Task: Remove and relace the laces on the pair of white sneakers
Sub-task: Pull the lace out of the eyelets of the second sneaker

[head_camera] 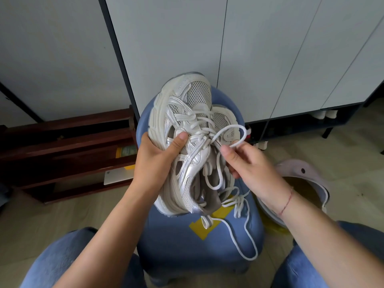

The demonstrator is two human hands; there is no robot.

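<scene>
Blue stool (187, 246), sneaker (187, 121) toe pointing away, lace (244, 133) pinched

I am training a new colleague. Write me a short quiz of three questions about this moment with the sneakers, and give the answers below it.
1. True or false: the left hand grips the raised sneaker.
2. What does the right hand pinch between thumb and fingers?
A) a loop of white lace
B) a strip of yellow tape
C) the heel tab
3. Fill in the blank: a loose lace end trails over the front of the blue ____.

Key: 1 true; 2 A; 3 stool.
</scene>
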